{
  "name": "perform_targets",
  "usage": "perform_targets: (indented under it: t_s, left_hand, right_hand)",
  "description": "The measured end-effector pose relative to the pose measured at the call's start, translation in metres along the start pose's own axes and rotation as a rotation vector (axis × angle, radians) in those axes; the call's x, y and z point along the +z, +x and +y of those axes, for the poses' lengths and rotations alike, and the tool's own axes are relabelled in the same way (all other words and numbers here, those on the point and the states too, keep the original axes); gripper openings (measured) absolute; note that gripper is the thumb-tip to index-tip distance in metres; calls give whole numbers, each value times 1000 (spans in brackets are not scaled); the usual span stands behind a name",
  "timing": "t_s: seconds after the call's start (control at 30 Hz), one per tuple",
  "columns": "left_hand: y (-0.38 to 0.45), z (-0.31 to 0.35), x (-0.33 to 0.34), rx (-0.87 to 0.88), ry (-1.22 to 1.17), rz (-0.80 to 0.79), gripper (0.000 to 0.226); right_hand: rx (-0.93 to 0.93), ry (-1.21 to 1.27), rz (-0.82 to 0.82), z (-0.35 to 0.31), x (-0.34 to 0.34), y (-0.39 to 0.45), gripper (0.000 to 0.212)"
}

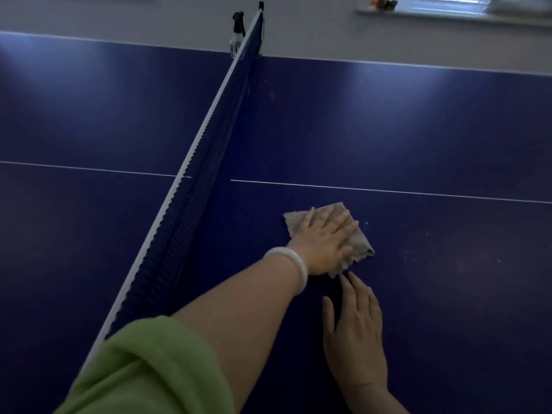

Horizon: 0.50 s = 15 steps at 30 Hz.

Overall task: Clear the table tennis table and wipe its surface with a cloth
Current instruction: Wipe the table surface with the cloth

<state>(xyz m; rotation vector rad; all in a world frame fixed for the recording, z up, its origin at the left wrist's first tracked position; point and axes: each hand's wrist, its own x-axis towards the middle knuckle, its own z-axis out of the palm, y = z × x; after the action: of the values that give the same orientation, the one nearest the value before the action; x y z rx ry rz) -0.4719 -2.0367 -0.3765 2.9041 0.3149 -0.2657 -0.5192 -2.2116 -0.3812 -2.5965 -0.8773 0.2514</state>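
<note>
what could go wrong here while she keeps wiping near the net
1. The left hand presses the cloth flat close to the net; a wide stroke could snag or bump it.
2. Pale specks lie right of the cloth; the stroke may miss them or just smear them.
3. The spray bottle stands at the far table edge by the net post and could be knocked off.

The dark blue table tennis table (388, 121) has a flat matte top with white edge lines and a thin white centre line. A blue net with a white top band spans it, running from near left to far centre. The beige, textured cleaning cloth (357, 239) lies folded and flat on the right half, near the centre line, partly covered.
</note>
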Motion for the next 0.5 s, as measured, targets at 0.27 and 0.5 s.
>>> perform_targets:
  t_s: [0.27,0.5]
  left_hand:
    - [17,-70,-25,-622,-142,13,58]
    - [43,70,-6,-15,-87,-80,61]
  right_hand:
    - [-4,-32,-25,0,2,1,74]
    - [-59,-157,-192,4,-7,-1,73]
